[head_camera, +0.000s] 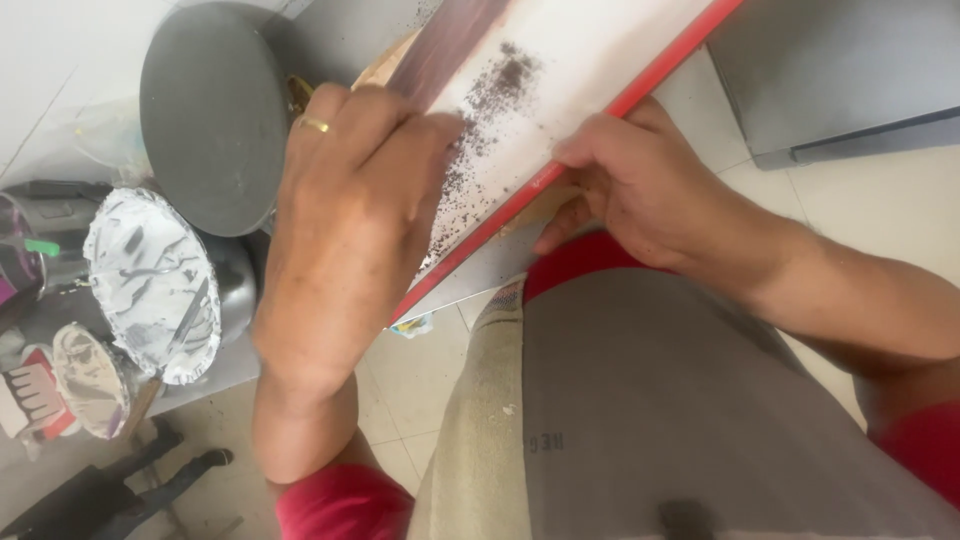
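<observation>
A long white board (585, 55) with a red edge (560, 170) lies slanted across my lap, dark brown at its far left and dusted with dark specks. My left hand (345, 215), a gold ring on one finger, presses down on the board's surface with fingers curled; whatever is under it is hidden. My right hand (640, 190) grips the board's red edge from the near side, thumb on top and fingers underneath.
A round dark grey disc (210, 110) stands at the left. Below it sit a bowl (150, 285) smeared with white paste, a tool resting in it, and a small lidded can (88, 380). A grey cabinet (840, 70) stands at the upper right on a pale tiled floor.
</observation>
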